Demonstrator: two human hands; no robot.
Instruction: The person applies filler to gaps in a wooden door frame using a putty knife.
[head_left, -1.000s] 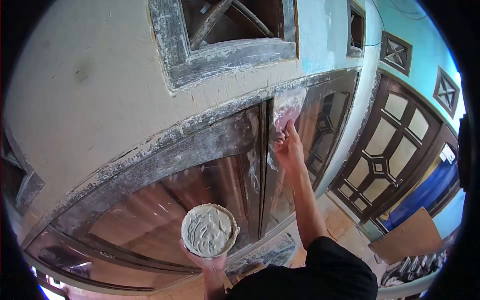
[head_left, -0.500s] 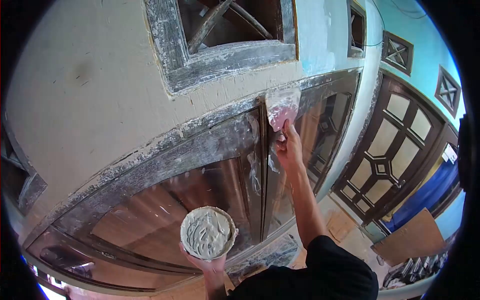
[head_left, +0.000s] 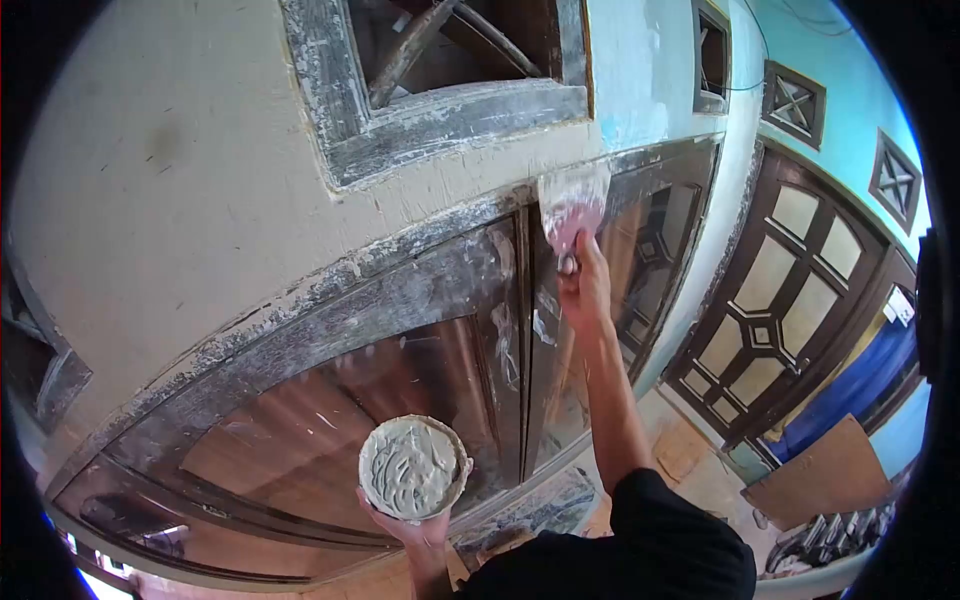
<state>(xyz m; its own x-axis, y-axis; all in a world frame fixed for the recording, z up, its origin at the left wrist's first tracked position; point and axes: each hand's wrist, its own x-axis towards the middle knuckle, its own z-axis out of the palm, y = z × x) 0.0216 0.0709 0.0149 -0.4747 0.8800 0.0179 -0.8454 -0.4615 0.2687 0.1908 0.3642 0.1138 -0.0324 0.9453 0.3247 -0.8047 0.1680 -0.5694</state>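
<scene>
My left hand [head_left: 412, 528] grips a round bowl of putty [head_left: 415, 470] from below, low in front of the window. Whitish, streaky paste fills the bowl. Up at the top of the dark wooden window frame [head_left: 380, 265], my right hand [head_left: 583, 285] is closed on a putty knife [head_left: 575, 215]. The knife's wide blade is smeared with putty and lies against or very near the top edge of the frame, just right of the centre post; exact contact cannot be told. White patches and streaks mark the frame around it.
Above is a square vent opening [head_left: 455, 60] with crossed bars in a worn frame, set in a grey-white wall [head_left: 210, 150]. To the right stand a panelled door [head_left: 770, 300], a blue cloth [head_left: 840, 390] and a leaning brown board [head_left: 825, 475]. Dark items lie at lower right.
My right hand and the putty knife have shifted slightly to the right along the frame's top. The bowl in my left hand stays nearly in place.
</scene>
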